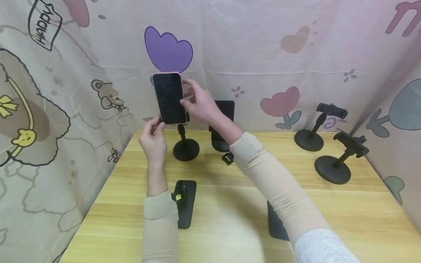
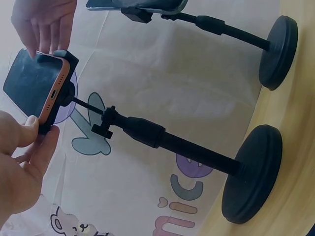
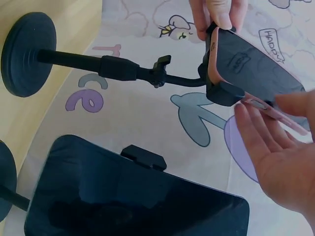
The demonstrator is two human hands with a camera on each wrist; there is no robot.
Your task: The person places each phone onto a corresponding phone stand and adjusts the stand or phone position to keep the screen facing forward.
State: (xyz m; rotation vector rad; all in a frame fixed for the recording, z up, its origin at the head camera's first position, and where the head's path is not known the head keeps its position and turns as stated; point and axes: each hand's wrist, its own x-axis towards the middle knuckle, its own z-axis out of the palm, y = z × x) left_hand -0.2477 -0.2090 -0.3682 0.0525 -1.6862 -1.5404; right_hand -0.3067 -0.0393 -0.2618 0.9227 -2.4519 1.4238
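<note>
Pink-edged, with a dark screen, a smartphone (image 1: 169,98) stands upright at the left rear of a wooden table (image 1: 230,212), raised in the clamp of a black phone stand (image 2: 197,153). From my remote seat I have both hands on it. My left hand (image 1: 154,140) pinches the lower left corner, thumb and fingers closed narrowly at the clamp. My right hand (image 1: 202,104) holds the opposite edge, its thumb at the front and its fingers at the side and behind. Just to the right, a second smartphone (image 1: 225,109) sits in its own stand, partly behind my right forearm. Two more black stands (image 1: 333,170) occupy the right rear, and a dark phone (image 1: 186,208) lies beside my left sleeve (image 1: 160,226).
</note>
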